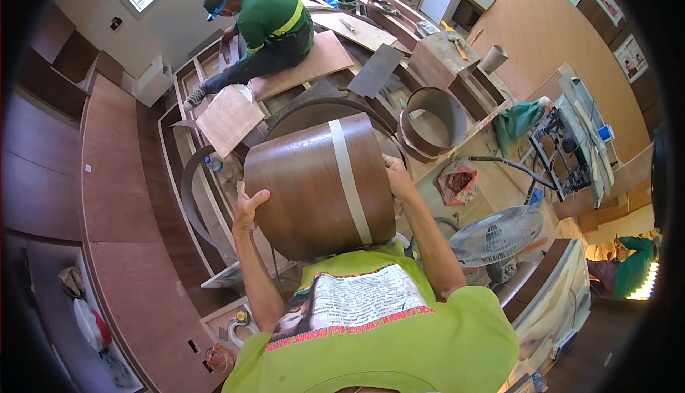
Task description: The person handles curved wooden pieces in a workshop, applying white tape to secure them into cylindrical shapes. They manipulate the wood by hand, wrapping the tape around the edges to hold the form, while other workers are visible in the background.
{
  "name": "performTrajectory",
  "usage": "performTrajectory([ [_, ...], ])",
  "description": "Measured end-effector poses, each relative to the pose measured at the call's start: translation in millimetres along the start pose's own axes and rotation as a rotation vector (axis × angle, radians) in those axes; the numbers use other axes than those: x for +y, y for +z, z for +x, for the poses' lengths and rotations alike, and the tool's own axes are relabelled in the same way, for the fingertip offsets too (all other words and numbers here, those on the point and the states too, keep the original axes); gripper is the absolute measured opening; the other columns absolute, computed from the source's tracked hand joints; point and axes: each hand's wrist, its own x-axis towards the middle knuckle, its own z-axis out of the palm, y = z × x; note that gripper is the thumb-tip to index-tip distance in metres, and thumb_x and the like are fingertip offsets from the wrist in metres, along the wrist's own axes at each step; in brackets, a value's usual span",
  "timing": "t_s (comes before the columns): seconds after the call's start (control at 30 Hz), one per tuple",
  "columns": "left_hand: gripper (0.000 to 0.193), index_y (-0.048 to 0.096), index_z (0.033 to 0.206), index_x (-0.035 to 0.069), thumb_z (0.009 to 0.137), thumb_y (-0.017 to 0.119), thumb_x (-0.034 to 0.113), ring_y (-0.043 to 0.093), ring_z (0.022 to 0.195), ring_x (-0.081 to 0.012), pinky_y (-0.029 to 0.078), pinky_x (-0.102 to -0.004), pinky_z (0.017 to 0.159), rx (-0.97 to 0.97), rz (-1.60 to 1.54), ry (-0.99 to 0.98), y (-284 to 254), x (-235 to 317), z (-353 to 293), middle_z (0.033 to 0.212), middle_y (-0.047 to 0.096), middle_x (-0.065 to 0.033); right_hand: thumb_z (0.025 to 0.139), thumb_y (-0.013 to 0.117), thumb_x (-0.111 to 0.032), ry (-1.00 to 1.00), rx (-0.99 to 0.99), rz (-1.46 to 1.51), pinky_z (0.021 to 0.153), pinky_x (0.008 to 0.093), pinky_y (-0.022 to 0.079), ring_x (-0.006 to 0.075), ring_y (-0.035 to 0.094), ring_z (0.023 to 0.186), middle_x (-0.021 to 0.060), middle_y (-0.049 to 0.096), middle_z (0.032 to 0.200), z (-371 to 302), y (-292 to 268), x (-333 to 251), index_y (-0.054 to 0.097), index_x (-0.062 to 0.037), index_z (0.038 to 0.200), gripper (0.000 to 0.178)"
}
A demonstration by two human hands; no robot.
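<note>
A wide brown wood-veneer cylinder [303, 186] with a pale strip [349, 182] running around it is held up in front of my chest. My left hand [247, 207] grips its left end, thumb pointing along the outer face and fingers partly hidden at the edge. At the opposite end, my right hand [396, 177] closes on the rim, its fingertips out of sight. The cylinder lies roughly sideways, its lower side close to my green shirt.
A long wooden frame [168, 143] carries boards and another brown hoop [432, 123]. A co-worker in green [275, 22] sits on it. To the right are a fan [497, 236], a table saw [564, 143] and a red-and-white plastic bag [457, 182].
</note>
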Motion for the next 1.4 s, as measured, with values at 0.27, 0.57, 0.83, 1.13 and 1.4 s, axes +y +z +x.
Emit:
performTrajectory([
  [0.27,0.061,0.046,0.130,-0.002,0.081,0.073,0.022,0.060,0.105,-0.0215,0.050,-0.0325,0.089,-0.069,-0.108,-0.089,1.4,-14.2,-9.1,0.119,0.059,-0.0124,0.095,0.062,-0.019,-0.035,0.020,0.042,0.064,0.0206,0.052,0.0056,0.062,0.077,0.0030,0.068,0.096,-14.4,-0.5,-3.8,0.064,0.0016,0.115,0.029],
  [0.57,0.049,0.048,0.127,-0.002,0.087,0.069,0.016,0.059,0.105,-0.0196,0.049,-0.0317,0.088,-0.011,-0.103,0.050,24.6,-8.4,-3.1,0.117,0.059,-0.0116,0.095,0.062,-0.027,0.098,0.052,0.515,0.095,0.0294,0.045,0.0145,0.057,0.107,0.0084,0.061,0.120,-13.2,-1.9,-18.0,0.052,0.0007,0.131,0.047],
  [0.83,0.051,0.046,0.130,-0.001,0.087,0.068,0.016,0.057,0.107,-0.0178,0.047,-0.0309,0.091,-0.029,-0.023,0.127,47.1,21.2,13.3,0.120,0.057,-0.0095,0.092,0.066,-0.016,-0.169,0.078,0.031,0.081,0.0258,0.051,0.0135,0.062,0.095,0.0088,0.064,0.112,3.5,-8.7,-38.3,0.054,0.0020,0.126,0.040],
  [1.13,0.075,0.037,0.139,-0.002,0.083,0.072,0.034,0.048,0.121,-0.0213,0.035,-0.0357,0.105,-0.080,0.066,0.225,60.2,37.5,14.2,0.130,0.052,-0.0135,0.091,0.067,-0.013,-0.390,0.083,-0.003,0.079,0.0239,0.050,0.0105,0.062,0.088,0.0051,0.068,0.104,-5.4,6.6,-97.5,0.062,-0.0013,0.109,0.021],
  [1.4,0.070,0.046,0.134,0.000,0.089,0.063,0.051,0.049,0.114,-0.0152,0.038,-0.0315,0.098,-0.254,-0.202,0.253,50.9,7.5,2.3,0.122,0.056,-0.0081,0.093,0.065,-0.021,-0.431,0.149,-0.050,0.080,0.0246,0.049,0.0100,0.061,0.090,0.0028,0.067,0.103,-9.6,-14.7,-125.5,0.062,-0.0041,0.109,0.023],
])
